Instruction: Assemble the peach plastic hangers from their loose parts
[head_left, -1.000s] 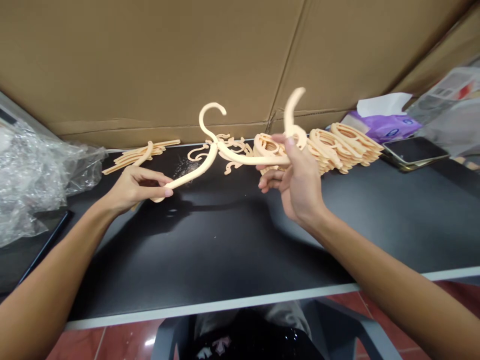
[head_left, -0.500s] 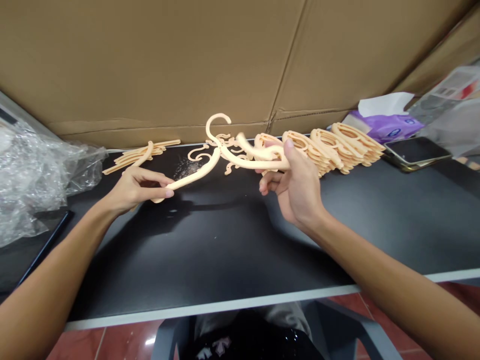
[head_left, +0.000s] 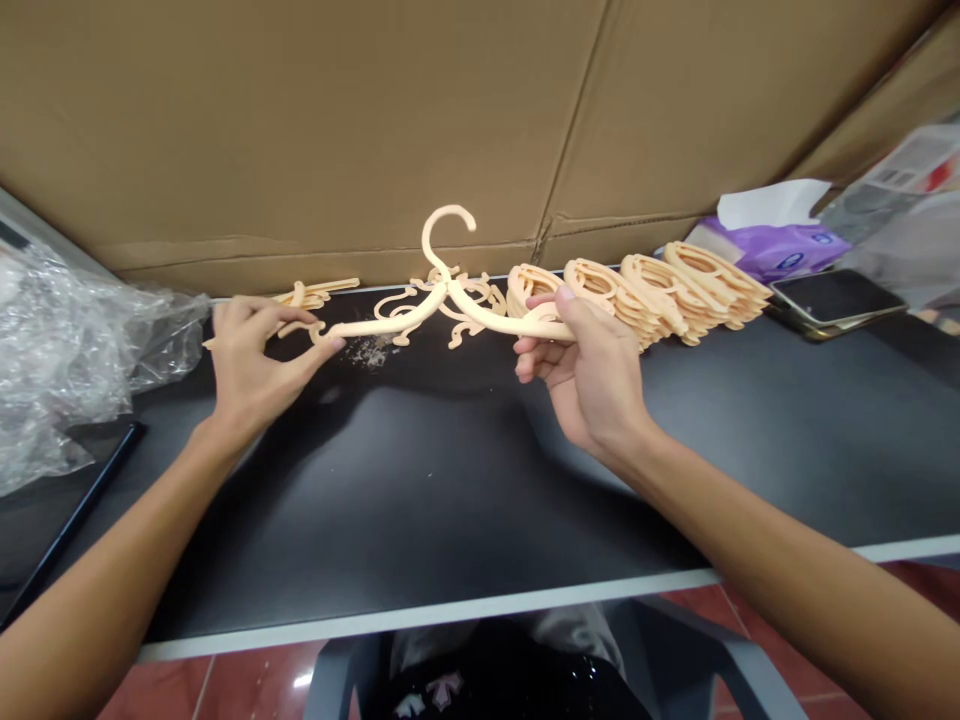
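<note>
Hanger (head_left: 448,290) | left hand (head_left: 251,350) fingers pinching one arm | right hand (head_left: 600,370) fingers closed on other | table edge (head_left: 420,615) well below

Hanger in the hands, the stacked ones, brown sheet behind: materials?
The hanger looks like moulded plastic with a satin peach finish: even colour, rounded edges, no grain. The stacked hangers look the same. The brown sheet looks like matte cardboard, with creases and fold lines; no flutes show, so that is not certain.
</note>
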